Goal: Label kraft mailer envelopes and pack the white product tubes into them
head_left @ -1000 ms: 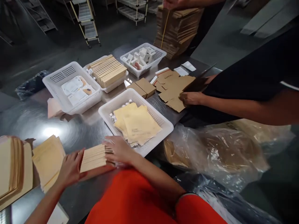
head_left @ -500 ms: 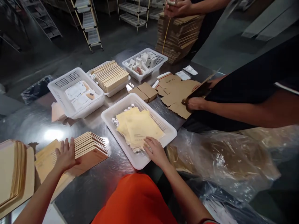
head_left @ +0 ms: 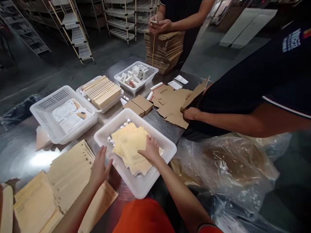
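Yellow padded envelopes [head_left: 131, 142] lie in a loose pile in the white plastic basket [head_left: 165, 139] in front of me, on top of small silver-and-white pieces [head_left: 111, 141]. My right hand [head_left: 151, 150] rests on the right side of this pile, thumb and fingers apart. My left hand [head_left: 100, 166] is open beside the basket's left rim, its fingers spread. Left of that hand, a fanned row of envelopes [head_left: 70, 168] lies on the metal table, with more yellow envelopes [head_left: 36, 200] beside it. My left forearm covers part of the row.
Behind stand a basket with white packets [head_left: 43, 106], a basket of upright envelopes [head_left: 102, 92] and a basket of small white boxes [head_left: 153, 71]. Brown boxes [head_left: 139, 105] lie nearby. At right a co-worker's hand [head_left: 191, 113] holds cardboard; another person stands behind stacked cardboard [head_left: 165, 51].
My left hand has left the fanned envelopes and moved right to the basket's edge. My right hand has slid further onto the pile. The fanned row now lies flatter, and the view has turned.
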`<state>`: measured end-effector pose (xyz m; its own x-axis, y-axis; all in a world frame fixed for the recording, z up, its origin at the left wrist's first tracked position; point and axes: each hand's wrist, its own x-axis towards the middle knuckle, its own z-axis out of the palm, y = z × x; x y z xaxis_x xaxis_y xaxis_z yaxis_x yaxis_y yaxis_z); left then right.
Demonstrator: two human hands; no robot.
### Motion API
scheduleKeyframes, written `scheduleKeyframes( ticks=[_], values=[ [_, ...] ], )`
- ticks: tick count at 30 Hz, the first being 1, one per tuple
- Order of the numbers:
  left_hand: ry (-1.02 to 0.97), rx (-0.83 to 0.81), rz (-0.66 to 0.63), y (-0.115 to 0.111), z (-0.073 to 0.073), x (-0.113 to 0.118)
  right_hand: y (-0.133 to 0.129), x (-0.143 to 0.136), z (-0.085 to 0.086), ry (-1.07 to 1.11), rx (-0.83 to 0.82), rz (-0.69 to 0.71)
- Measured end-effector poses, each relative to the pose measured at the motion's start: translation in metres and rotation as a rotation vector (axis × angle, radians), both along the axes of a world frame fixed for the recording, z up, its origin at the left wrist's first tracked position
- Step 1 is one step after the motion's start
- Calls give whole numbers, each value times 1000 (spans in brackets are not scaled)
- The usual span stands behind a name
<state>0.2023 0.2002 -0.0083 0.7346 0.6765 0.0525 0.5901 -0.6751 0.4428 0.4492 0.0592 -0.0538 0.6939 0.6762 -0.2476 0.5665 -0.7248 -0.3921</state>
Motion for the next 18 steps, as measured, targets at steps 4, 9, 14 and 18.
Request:
scheduleKeyframes(
  ticks=[4, 9, 14, 18],
  values=[
    [94, -111, 10, 20, -14, 76, -3, -5, -4, 38, -25, 50],
    [324, -167, -51, 52, -19, 137, -5, -5, -1, 92, -74, 36],
    [477, -186, -50, 53, -7, 156, -7, -4, 1, 190, -73, 17],
    [437, -704, -177, 43, 0, 153, -9, 6, 2, 275, 12, -54]
  ],
)
